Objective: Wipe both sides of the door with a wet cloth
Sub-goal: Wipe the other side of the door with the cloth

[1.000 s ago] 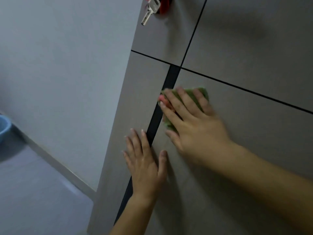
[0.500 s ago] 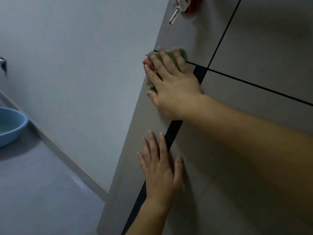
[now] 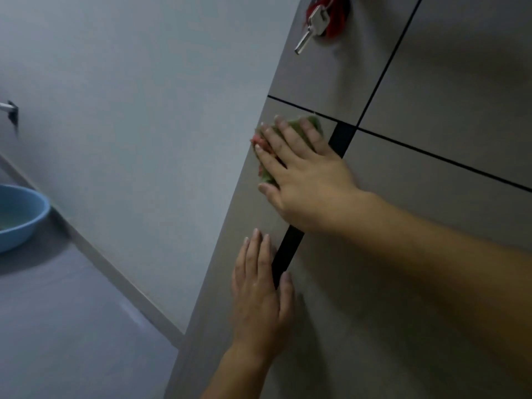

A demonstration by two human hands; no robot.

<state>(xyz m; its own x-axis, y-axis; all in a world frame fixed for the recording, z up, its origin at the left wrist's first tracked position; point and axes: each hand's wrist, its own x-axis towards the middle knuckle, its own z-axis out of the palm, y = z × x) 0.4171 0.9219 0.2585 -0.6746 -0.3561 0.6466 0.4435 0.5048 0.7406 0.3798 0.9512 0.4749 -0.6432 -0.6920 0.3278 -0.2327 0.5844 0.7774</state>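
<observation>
The grey door [image 3: 431, 240] with thin black grooves and a wide black strip fills the right side. My right hand [image 3: 299, 174] lies flat with straight fingers, pressing a green and pink cloth [image 3: 312, 123] against the door near its left edge, just below a horizontal groove. Most of the cloth is hidden under the fingers. Lower down, my left hand [image 3: 260, 300] rests flat on the door, fingers straight, across the black strip.
A silver key with a red tag [image 3: 315, 24] hangs from the lock at the top. A blue basin [image 3: 17, 217] holding water stands on the grey floor at far left. A pale wall and skirting board run behind the door's edge.
My right hand slid the cloth from beside the black strip up and left to the door's edge, then down a little below the groove. My left hand stayed flat on the door.
</observation>
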